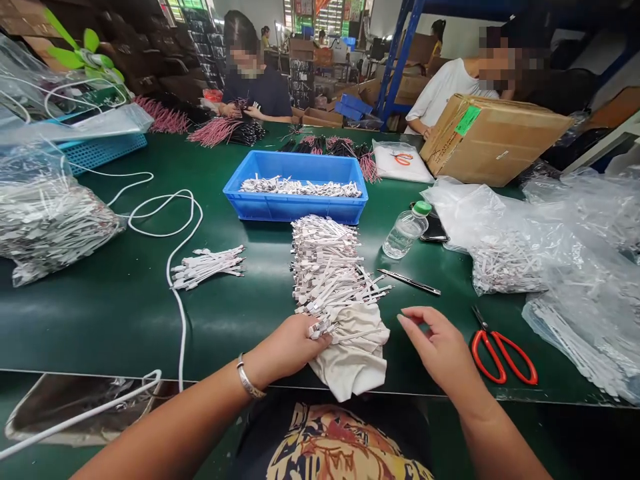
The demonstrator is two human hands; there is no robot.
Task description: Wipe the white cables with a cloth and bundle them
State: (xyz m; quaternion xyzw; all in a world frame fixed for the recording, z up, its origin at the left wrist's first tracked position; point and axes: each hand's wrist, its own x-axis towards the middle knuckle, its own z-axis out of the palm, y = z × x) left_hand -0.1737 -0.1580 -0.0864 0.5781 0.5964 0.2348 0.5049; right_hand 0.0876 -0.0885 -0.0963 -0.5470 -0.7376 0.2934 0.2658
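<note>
A long pile of small white cable pieces (325,263) runs down the middle of the green table (125,307) onto a cream cloth (353,357). My left hand (293,347) rests on the near end of that pile, its fingers closed on a few white pieces. To the right of the cloth my right hand (440,350) hovers with its fingers loosely apart, holding nothing. A smaller bundle of white pieces (207,265) lies to the left.
A blue bin (295,203) of white pieces stands behind the pile. Red scissors (500,353), tweezers (410,282), a plastic bottle (405,230) and clear bags (550,260) lie at right. A cardboard box (493,137) stands beyond. Two people sit across the table.
</note>
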